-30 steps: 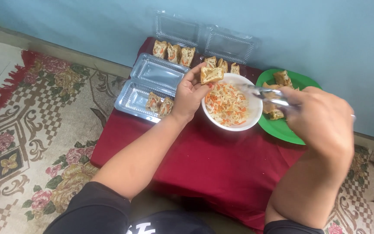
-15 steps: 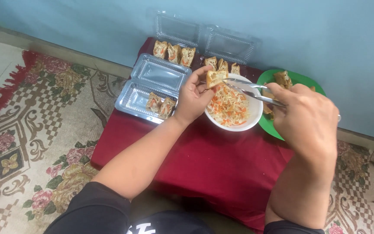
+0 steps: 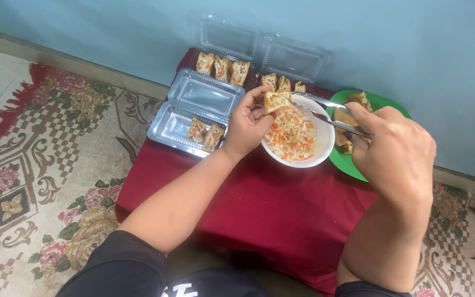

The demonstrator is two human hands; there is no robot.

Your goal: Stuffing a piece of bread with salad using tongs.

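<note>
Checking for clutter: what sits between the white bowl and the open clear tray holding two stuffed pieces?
In the head view, only the left hand, holding a stuffed piece.

Low table under dark red cloth [image 3: 281,203], on patterned rug [image 3: 45,165]. On cloth: white bowl [image 3: 320,154] of shredded filling, green plate [image 3: 380,102], three open clear plastic boxes [image 3: 193,110] holding stuffed pieces.

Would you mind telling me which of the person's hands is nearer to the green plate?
Right. The right hand, holding metal tongs, hovers over the green plate. The left hand holds a stuffed tofu piece across the white bowl, farther away.
</note>
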